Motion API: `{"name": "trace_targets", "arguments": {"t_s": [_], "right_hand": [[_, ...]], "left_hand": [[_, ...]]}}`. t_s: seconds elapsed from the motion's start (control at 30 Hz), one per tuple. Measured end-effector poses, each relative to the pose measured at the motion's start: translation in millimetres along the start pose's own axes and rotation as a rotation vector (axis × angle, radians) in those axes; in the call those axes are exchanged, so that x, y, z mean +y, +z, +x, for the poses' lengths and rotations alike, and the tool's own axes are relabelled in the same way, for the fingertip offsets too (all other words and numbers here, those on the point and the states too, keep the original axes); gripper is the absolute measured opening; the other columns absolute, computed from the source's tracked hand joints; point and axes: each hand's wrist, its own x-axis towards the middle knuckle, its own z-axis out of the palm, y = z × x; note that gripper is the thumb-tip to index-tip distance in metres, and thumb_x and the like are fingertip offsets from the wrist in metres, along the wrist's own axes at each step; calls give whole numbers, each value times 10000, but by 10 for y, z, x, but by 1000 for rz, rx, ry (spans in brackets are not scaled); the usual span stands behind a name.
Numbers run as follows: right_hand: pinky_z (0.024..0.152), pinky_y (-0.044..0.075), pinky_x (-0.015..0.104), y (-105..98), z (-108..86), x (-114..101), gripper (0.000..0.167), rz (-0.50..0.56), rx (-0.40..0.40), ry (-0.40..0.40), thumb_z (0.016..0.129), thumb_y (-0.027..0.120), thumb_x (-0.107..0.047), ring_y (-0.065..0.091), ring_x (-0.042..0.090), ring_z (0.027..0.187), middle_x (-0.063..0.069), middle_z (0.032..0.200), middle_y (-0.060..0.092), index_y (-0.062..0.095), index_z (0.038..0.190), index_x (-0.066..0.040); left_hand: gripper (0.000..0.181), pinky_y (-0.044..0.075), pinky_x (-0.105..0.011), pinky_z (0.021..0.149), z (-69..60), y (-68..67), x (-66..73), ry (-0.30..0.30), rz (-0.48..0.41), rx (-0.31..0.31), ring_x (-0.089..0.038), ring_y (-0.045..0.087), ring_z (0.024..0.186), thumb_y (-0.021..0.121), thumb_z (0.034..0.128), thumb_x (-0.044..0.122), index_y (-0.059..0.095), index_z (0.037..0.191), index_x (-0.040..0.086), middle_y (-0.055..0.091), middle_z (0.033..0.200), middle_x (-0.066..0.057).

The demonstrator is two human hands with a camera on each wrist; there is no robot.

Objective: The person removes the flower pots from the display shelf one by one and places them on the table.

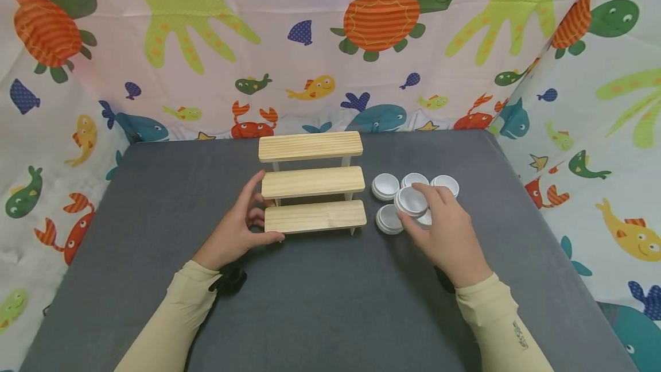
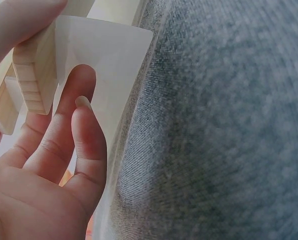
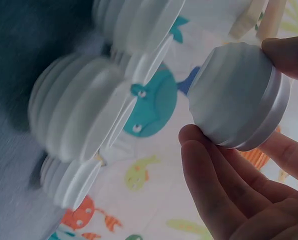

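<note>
A three-tier wooden display stand (image 1: pixel 312 182) with pale planks stands on the grey table. My left hand (image 1: pixel 240 223) holds its left end, the thumb at the lowest plank's front corner and the index finger by the middle plank. In the left wrist view, fingers lie beside its whitish side panel (image 2: pixel 106 55). My right hand (image 1: pixel 451 237) pinches a small white ribbed bowl (image 3: pixel 234 95) between thumb and fingers. That bowl is lifted above several similar white bowls, among them one at the back left (image 1: pixel 385 185) and one at the front left (image 1: pixel 388 220).
The grey cloth-covered table (image 1: pixel 320 303) extends around the stand and the bowls. A white curtain (image 1: pixel 201 96) printed with sea animals hangs behind the table and along both sides. The bowl cluster sits just right of the stand.
</note>
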Motion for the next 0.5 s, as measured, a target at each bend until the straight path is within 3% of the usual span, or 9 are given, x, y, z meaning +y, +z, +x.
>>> {"name": "trace_targets", "arguments": {"t_s": [0.13, 0.33, 0.5], "right_hand": [[851, 577, 613, -46, -31, 124, 564, -6, 28, 28, 904, 873, -261, 675, 395, 1031, 219, 1266, 660, 655, 1381, -52], [813, 548, 610, -103, -81, 292, 570, -19, 42, 70, 905, 873, -254, 645, 390, 999, 238, 1229, 665, 652, 1393, -60], [900, 535, 660, -120, -137, 445, 584, -19, 51, 104, 901, 877, -261, 645, 430, 1099, 249, 1267, 663, 653, 1398, -52]], "left_hand": [[1352, 576, -285, 898, -7, 7, 24, -6, -3, 2, -270, 739, 1010, 991, 794, 189, 48, 1711, 499, 570, 1418, -107], [1346, 569, -279, 914, -9, 10, 26, -6, 3, 3, -260, 740, 1018, 985, 802, 179, 45, 1704, 515, 576, 1405, -83], [1344, 572, -280, 914, -13, 6, 4, -3, 5, 2, -258, 741, 1009, 984, 805, 189, 42, 1719, 479, 577, 1403, -86]]}}
